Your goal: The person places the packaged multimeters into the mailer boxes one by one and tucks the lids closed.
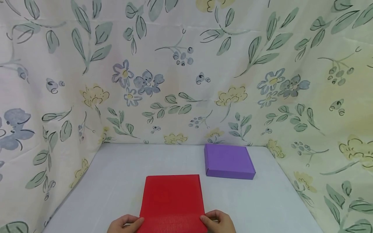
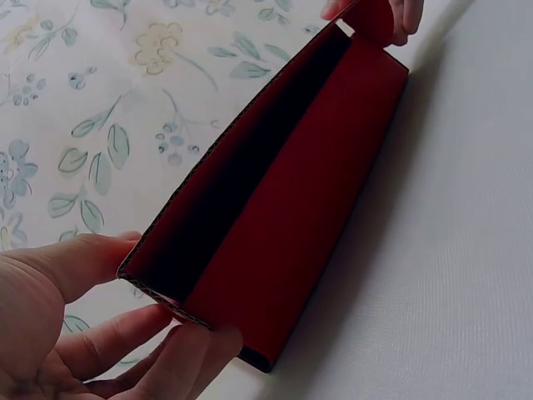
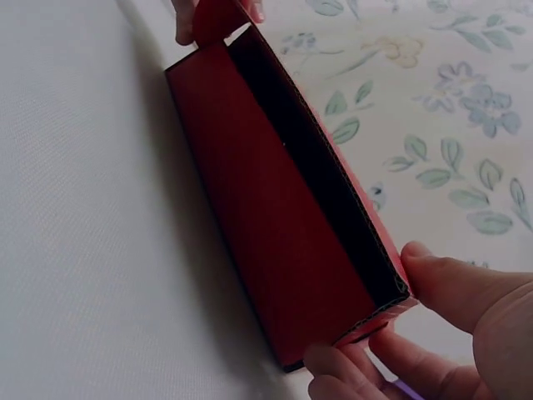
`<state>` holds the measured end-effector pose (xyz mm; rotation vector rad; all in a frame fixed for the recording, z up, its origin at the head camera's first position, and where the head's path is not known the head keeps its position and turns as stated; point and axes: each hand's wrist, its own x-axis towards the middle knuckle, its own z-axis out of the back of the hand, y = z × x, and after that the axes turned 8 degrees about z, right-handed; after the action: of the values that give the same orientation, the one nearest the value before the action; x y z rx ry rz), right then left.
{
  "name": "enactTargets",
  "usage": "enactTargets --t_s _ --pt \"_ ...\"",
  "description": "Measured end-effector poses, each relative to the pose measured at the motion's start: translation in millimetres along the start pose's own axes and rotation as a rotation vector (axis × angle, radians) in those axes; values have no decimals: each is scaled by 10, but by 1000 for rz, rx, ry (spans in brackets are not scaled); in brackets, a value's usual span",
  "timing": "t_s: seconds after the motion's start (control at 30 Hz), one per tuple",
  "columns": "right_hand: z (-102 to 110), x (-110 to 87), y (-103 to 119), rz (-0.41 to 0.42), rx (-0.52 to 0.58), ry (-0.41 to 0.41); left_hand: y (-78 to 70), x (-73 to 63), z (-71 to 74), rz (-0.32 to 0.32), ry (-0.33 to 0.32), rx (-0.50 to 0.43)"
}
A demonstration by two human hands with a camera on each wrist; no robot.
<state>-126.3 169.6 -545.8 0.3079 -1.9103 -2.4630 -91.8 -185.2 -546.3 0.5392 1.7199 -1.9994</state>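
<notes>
A flat red cardboard box (image 1: 173,195) lies on the white table, its ridged near part towards me. My left hand (image 1: 125,224) grips the box's near left corner, thumb on the edge. At the near right corner my right hand (image 1: 218,221) grips it the same way. Both wrist views show a dark gap along the near side, between the lid and the red front panel (image 2: 291,208). A rounded red side flap (image 3: 218,21) sticks out at the far corner in the right wrist view. The inside is too dark to make out.
Behind the red box and to its right, a shut purple box (image 1: 230,160) lies on the white table (image 1: 116,171). Floral cloth (image 1: 175,77) hangs behind the table and along both sides.
</notes>
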Motion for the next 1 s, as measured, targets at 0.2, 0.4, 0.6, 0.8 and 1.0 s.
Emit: enactTargets --t_s 0.2,0.4,0.6,0.8,1.0 --pt "3 -1 -5 20 5 2 -1 17 5 -10 6 -25" --pt "19 21 -45 41 -4 21 8 43 -21 -21 -20 -41" --pt "4 29 -103 66 -18 28 51 83 -31 -50 -29 -32" --pt "-13 22 -102 85 -70 21 80 106 19 -63 52 -9" --pt "8 -9 -25 134 -125 44 40 55 75 -92 15 143"
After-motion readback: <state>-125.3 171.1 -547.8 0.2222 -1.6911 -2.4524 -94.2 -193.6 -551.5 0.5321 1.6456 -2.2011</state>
